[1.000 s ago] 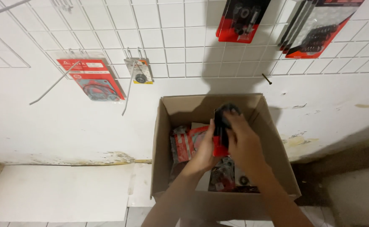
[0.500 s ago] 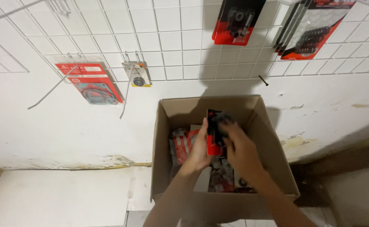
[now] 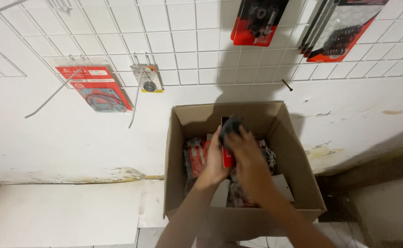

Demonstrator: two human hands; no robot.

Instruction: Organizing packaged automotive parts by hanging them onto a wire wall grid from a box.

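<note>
Both hands deep in the open cardboard box (image 3: 298, 160): left hand (image 3: 215, 160) wrapped round a red carded pack (image 3: 228, 158), right hand (image 3: 245, 149) clamped over its dark top. Best lifted straight up, clear of the loose packs (image 3: 196, 156) beneath; firm grip, no snagging.

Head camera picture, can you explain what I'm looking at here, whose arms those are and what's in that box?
The camera sits on a person's head and looks down, so the two bare arms are that person's own. Both reach into an open cardboard box standing by a white wall. The left hand and right hand together hold a red packet with a dark part above more red packets lying in the box. On the wire grid above hang other packets, among them a flat red one.
</note>
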